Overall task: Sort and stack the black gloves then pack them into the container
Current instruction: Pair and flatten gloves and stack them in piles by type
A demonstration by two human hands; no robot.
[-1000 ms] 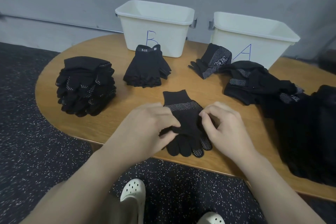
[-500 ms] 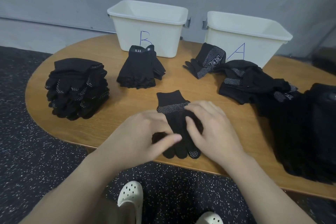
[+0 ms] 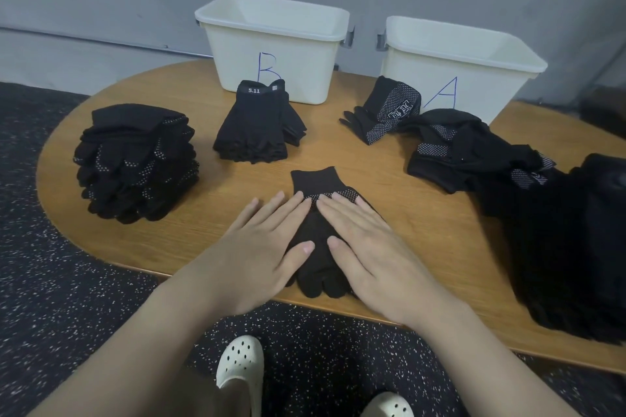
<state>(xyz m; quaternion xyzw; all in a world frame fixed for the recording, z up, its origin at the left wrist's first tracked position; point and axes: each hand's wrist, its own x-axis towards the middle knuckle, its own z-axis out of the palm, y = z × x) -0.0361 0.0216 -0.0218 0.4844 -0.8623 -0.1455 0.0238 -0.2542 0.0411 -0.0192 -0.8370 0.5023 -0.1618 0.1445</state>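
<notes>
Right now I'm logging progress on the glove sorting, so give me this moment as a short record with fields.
left hand: flat, pressing the dotted glove
right hand: flat, pressing the same glove
dotted stack: table's left side
5.11 stack: in front of bin B
bin A: no gloves visible inside
unsorted pile: right side

Both my hands flat on a dotted black glove [image 3: 315,179] at the near table [image 3: 210,193] edge.
My left hand [image 3: 261,247] and right hand [image 3: 369,247] press it with straight fingers, no grip closed. Beyond: a tall glove stack [image 3: 135,159], a fingerless pile [image 3: 257,125], bin B [image 3: 274,44], bin A [image 3: 464,61].
</notes>
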